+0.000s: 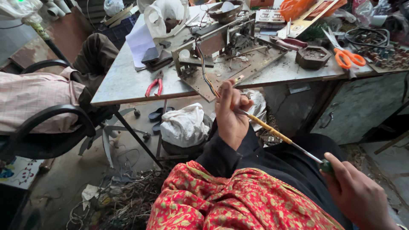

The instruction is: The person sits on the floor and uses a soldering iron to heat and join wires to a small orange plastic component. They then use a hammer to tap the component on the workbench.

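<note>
Two hands share one long tool: a screwdriver [279, 135] with a thin metal shaft, partly wrapped in yellow, and a green handle. Its long axis runs from about ten o'clock down to four o'clock across the lap. The left hand [230, 113] is curled shut around the tip end, where a bundle of coloured wires [205, 72] comes down from the worktop and meets the fingers; whether the tip touches the wires is hidden by the fist. The right hand [355, 194] sits at the four o'clock end, fingers wrapped closed over the green handle. The left hand is the nearer one to the wires and to the metal chassis [226, 55] they lead from, which lies at twelve o'clock from it on the grey worktop [123, 83]. Further out on the worktop, red-handled pliers [154, 85] lie at ten o'clock and orange-handled scissors [347, 57] at two o'clock. Below, a red patterned cloth [230, 204] covers the knees. At nine o'clock another person sits in a black chair [51, 127].
</note>
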